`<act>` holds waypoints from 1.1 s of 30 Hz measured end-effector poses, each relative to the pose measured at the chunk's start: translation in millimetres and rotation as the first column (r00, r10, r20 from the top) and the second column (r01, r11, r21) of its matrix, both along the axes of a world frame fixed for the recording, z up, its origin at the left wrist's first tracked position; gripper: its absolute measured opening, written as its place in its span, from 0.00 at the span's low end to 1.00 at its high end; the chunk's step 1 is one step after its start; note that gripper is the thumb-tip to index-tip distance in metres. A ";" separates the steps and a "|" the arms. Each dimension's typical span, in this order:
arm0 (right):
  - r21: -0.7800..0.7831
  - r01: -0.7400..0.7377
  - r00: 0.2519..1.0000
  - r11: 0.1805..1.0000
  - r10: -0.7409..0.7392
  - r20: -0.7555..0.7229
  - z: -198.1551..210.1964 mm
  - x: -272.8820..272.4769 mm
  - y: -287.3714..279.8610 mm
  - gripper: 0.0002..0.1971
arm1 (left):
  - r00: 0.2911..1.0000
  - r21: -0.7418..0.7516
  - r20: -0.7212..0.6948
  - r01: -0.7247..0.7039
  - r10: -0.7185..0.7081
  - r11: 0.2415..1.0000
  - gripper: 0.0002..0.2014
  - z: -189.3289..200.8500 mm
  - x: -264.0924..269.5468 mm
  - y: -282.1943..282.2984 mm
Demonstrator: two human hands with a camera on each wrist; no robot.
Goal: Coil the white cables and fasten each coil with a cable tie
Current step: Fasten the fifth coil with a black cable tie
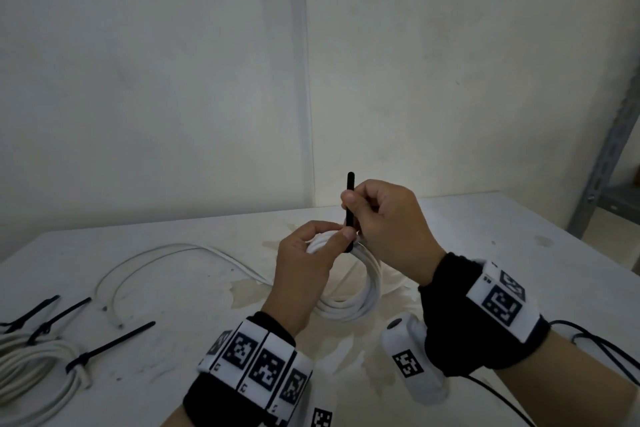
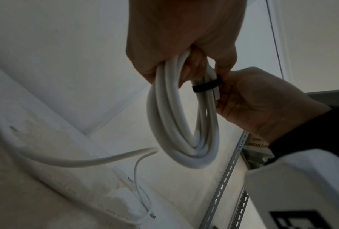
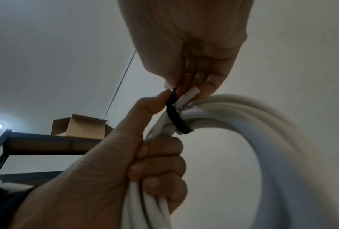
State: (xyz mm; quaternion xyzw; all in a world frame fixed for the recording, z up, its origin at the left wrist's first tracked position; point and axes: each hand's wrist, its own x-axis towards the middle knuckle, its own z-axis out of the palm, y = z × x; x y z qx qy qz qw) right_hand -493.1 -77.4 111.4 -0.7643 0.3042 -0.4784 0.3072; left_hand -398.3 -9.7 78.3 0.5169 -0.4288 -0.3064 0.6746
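A coil of white cable (image 1: 363,295) is held upright above the white table (image 1: 519,236). My left hand (image 1: 337,232) grips the top of the coil (image 3: 262,124), fingers curled round the strands and thumb against a black cable tie (image 1: 350,204). The tie (image 3: 176,117) is looped round the bundle (image 2: 174,124). My right hand (image 1: 356,208) pinches the tie just above the coil, and its tail sticks straight up. In the left wrist view the tie's band (image 2: 206,86) crosses the strands beside the right hand (image 2: 262,105).
A loose white cable (image 1: 156,250) curves across the table's left half. A tied coil (image 1: 31,367) with black ties (image 1: 110,343) sticking out lies at the front left corner. A metal shelf (image 1: 606,166) stands at the right; a cardboard box (image 3: 80,125) sits on another shelf.
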 end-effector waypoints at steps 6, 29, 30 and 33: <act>-0.036 -0.032 0.999 0.999 0.032 -0.016 8.3 5.7 4.6 0.12 | 0.998 0.033 0.002 -0.057 0.057 0.998 0.06 3.2 5.3 0.9; 0.346 -0.399 0.880 0.849 0.460 -0.116 -34.4 18.8 29.4 0.25 | 0.999 0.158 -0.028 -0.011 0.016 0.987 0.11 -0.5 53.7 31.0; 0.378 -0.405 0.881 0.832 0.466 -0.081 -36.9 24.6 32.6 0.23 | 1.000 0.165 -0.020 -0.012 0.016 0.986 0.10 -1.6 60.2 35.7; 0.441 -0.390 0.899 0.809 0.439 -0.010 -42.1 44.1 39.7 0.21 | 0.995 0.180 0.093 -0.050 0.034 0.982 0.05 -8.0 81.0 56.6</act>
